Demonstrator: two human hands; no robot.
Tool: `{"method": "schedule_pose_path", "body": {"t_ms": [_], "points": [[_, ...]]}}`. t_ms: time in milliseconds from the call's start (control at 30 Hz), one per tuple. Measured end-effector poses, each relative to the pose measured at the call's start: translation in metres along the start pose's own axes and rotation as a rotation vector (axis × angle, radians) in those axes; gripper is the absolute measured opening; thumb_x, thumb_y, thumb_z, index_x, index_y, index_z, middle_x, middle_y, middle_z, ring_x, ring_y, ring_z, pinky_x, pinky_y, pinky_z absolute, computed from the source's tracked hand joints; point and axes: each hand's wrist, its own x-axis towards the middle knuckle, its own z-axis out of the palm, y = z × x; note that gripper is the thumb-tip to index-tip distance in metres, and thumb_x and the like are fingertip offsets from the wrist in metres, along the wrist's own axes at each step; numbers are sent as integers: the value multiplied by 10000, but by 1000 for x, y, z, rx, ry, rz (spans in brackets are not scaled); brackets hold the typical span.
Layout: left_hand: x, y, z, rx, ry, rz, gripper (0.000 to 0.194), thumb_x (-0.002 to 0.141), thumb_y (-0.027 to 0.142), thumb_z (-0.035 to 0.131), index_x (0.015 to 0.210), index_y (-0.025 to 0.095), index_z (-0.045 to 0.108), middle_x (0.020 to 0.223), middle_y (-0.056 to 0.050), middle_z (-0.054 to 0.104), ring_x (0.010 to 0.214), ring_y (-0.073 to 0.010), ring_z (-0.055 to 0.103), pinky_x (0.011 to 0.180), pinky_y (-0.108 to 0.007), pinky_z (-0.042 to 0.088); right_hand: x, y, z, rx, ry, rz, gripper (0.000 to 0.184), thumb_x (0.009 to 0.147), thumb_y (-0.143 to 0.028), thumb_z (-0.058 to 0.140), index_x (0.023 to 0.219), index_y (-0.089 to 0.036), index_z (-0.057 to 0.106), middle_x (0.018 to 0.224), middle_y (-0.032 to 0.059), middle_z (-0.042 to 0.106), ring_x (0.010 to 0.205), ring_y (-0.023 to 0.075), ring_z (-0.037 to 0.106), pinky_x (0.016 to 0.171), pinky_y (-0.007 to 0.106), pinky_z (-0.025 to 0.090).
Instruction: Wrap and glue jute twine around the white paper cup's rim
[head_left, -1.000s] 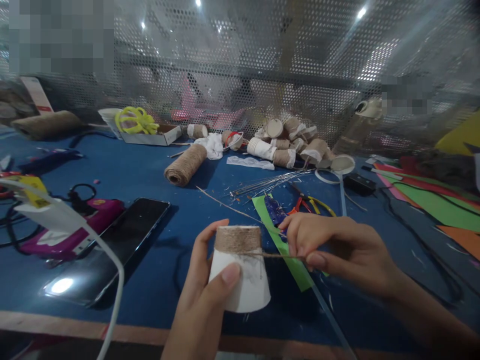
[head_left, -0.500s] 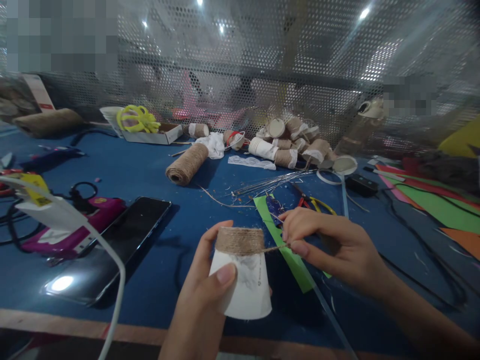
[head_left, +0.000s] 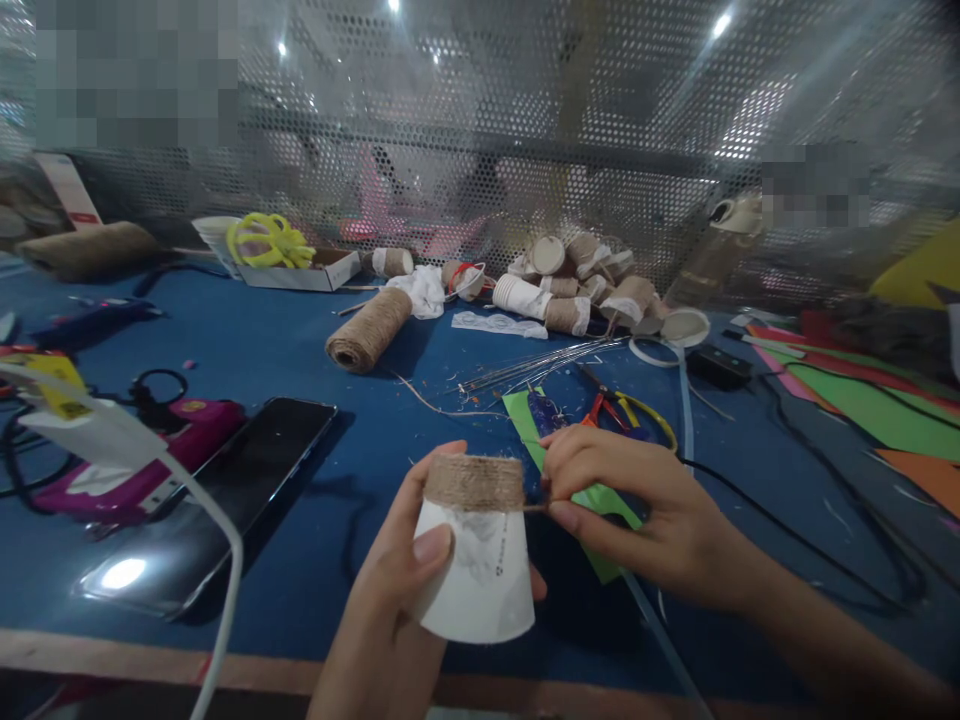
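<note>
upturned cup (head_left: 472, 570), left hand (head_left: 390, 620), base up

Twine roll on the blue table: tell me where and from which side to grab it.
Grip the twine roll around its middle, coming down from above with fingers across its width. It lies on its side on the table, with the flat end facing the camera, so the long rounded flank is the open part. Its far end sits close to a white cloth, and a loose strand trails from it, so lift gently.
</note>
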Motion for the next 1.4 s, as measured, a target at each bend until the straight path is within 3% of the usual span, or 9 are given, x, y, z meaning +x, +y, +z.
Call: {"method": "schedule_pose_path", "body": {"t_ms": [167,500,733,900,1067,1167,1267,1400], "points": [[4,-1,-3,40,27,-35,630,787,452,836,1367,277,663,1045,-106,802,756,-333,788,601,-440,656,2,0,3,-36,19,-26,109,957,-107,645,889,-191,636,874,28,693,838,146,652,887,315,554],[2,3,0,74,81,-26,574,757,442,870,1287,258,747,1078,-101,822,869,-290,763,769,-356,607,3,1,8,-108,8,-24,134,937,-101,616,857,-205,588,867,27,682,811,160,633,879,357,559],[0,9,15,142,171,-7,555,779,461,838,1270,210,777,1066,-116,835,939,-347,772,802,-393,609,2,0,8,-133,-12,-40,151,915,-80,601,848,-212,572,872,27,659,814,163,618,881,356,560],[5,8,31,29,261,19,514,816,383,827,1317,314,735,1053,-32,853,927,-265,786,855,-345,603,1,-2,8,-110,50,-40,110,945,-103,623,906,-206,615,898,33,680,848,163,639,890,339,564],[-4,2,35,179,232,40,658,812,556,804,1398,295,659,1185,-66,822,1121,-344,736,908,-385,584,0,-5,10,-120,46,-58,105,944,-109,632,901,-203,614,887,26,686,842,158,645,889,330,573],[-12,2,36,297,214,51,748,775,520,869,1446,355,583,1242,-35,793,1084,-267,725,908,-310,550,1,-7,10,-119,41,-62,103,944,-110,636,899,-200,617,908,30,686,861,154,653,900,320,574],[-16,3,37,281,218,41,628,790,446,887,1362,380,638,1162,13,808,966,-178,723,855,-220,533,1,-9,11,-83,24,-54,109,941,-105,635,889,-200,622,936,37,678,880,151,656,918,312,575],[-16,5,38,238,220,31,564,781,404,907,1298,378,683,1107,18,804,907,-158,719,802,-192,545,1,-11,12,-51,2,-44,141,925,-81,615,872,-212,614,943,39,661,875,153,652,919,320,589]]}}
